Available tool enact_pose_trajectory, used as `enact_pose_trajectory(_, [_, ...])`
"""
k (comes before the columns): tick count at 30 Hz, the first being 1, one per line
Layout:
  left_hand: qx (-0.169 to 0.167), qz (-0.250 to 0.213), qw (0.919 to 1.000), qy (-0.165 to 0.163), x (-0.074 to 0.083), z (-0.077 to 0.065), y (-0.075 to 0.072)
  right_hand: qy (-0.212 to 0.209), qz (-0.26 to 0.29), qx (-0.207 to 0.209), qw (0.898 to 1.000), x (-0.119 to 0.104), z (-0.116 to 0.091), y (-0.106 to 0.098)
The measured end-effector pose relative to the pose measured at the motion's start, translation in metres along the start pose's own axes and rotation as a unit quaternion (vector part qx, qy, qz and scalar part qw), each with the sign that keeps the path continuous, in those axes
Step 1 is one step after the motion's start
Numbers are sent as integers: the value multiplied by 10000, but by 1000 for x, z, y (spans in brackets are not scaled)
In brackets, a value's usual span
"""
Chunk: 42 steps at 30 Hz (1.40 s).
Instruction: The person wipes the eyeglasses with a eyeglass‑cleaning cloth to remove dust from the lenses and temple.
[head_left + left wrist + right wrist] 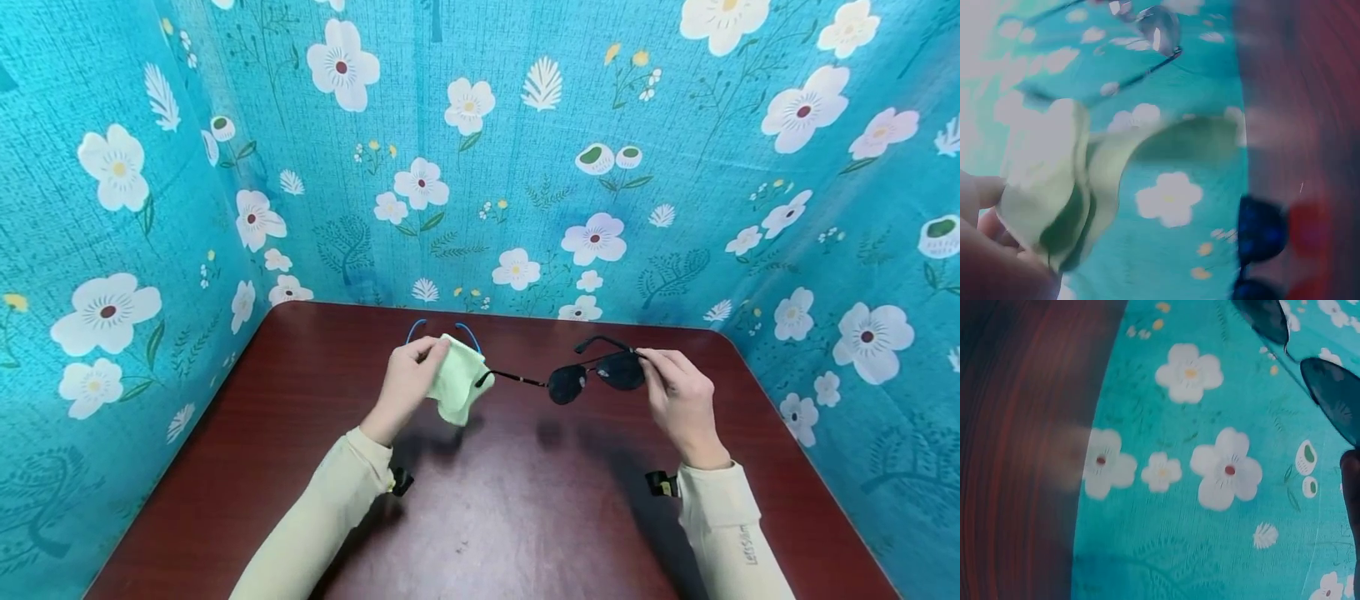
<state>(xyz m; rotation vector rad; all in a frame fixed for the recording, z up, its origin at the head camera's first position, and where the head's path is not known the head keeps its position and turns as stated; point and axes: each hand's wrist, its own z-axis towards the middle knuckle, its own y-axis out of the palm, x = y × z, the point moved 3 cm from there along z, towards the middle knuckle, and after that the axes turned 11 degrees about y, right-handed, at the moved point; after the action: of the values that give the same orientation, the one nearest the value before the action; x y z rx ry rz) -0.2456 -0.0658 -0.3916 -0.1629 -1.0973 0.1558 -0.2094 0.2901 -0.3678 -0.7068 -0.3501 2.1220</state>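
Observation:
My left hand point(405, 379) pinches a thin pale green cloth point(459, 387) between thumb and fingers, and the cloth hangs down above the table. Off to the right, my right hand point(684, 404) grips a pair of dark aviator sunglasses point(567, 385) at one side of the frame, in the air. Their arms are unfolded. One arm's tip overlaps the cloth's edge in the head view; whether it touches I cannot tell. In the right wrist view, the lenses point(1334, 394) and a fingertip show at the right edge.
Behind the left hand, blue-armed glasses point(468, 335) rest near the dark red table's point(487, 533) back edge, partly hidden. Dark lenses point(1263, 231) show there in the left wrist view. Blue flowered cloth point(465, 217) hangs around the table's back and sides.

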Motion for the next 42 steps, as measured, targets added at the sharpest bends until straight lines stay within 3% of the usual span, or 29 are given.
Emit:
enact_pose_trajectory(2, [25, -916, 9938, -630, -10, 2, -2, 90, 351, -69, 9993, -3, 0, 1])
enact_pose_trajectory(4, [-40, -1676, 9796, -1107, -17, 2, -1, 169, 751, -153, 9969, -7, 0, 3])
enact_pose_trajectory(7, [-239, -2425, 9588, -1460, -22, 1, 4, 266, 1227, -240, 9918, -13, -1, 7])
enact_pose_trajectory(9, [-375, -2718, 9491, -1549, -23, 1, 9, 313, 1428, -201, 9891, -17, -1, 9])
enact_pose_trajectory(13, [-433, -2985, 9403, -1575, -20, 0, 17, 381, 1499, 254, 9876, -21, -1, 13])
enact_pose_trajectory(19, [-385, -2547, 9457, -1981, -18, -6, 25, 426, 1155, 1219, 9849, -30, 0, 16])
enact_pose_trajectory(22, [-752, -2445, 9439, -2088, -10, -11, 30, 312, 941, 1455, 9844, -36, -2, 19])
enact_pose_trajectory(24, [-1241, -2371, 9434, -1959, 0, -15, 34, 243, 873, 1588, 9832, -40, -3, 20])
enact_pose_trajectory(27, [-1918, -1823, 9530, -1476, 15, -22, 40, 250, 855, 1738, 9807, -43, -4, 22])
enact_pose_trajectory(29, [-2030, -1141, 9691, -811, 25, -24, 42, 281, 829, 1770, 9803, -44, -5, 22])
enact_pose_trajectory(31, [-1658, -213, 9859, 64, 34, -25, 41, 289, 823, 1725, 9811, -44, -6, 23])
enact_pose_trajectory(32, [-1347, 255, 9887, 603, 39, -25, 41, 285, 826, 1677, 9820, -45, -6, 24])
enact_pose_trajectory(33, [-976, 740, 9857, 1160, 44, -25, 40, 274, 824, 1621, 9829, -45, -7, 24])
enact_pose_trajectory(34, [-589, 1248, 9752, 1733, 49, -26, 39, 257, 822, 1566, 9839, -46, -7, 24])
enact_pose_trajectory(35, [-230, 1686, 9591, 2261, 53, -27, 39, 240, 834, 1512, 9847, -47, -8, 25])
enact_pose_trajectory(38, [431, 2682, 8972, 3483, 63, -32, 43, 186, 897, 1352, 9866, -50, -10, 26])
enact_pose_trajectory(40, [502, 3159, 8667, 3827, 65, -32, 48, 144, 951, 1294, 9869, -53, -11, 28])
enact_pose_trajectory(42, [462, 3511, 8505, 3889, 63, -32, 53, 107, 1013, 1283, 9865, -56, -11, 29])
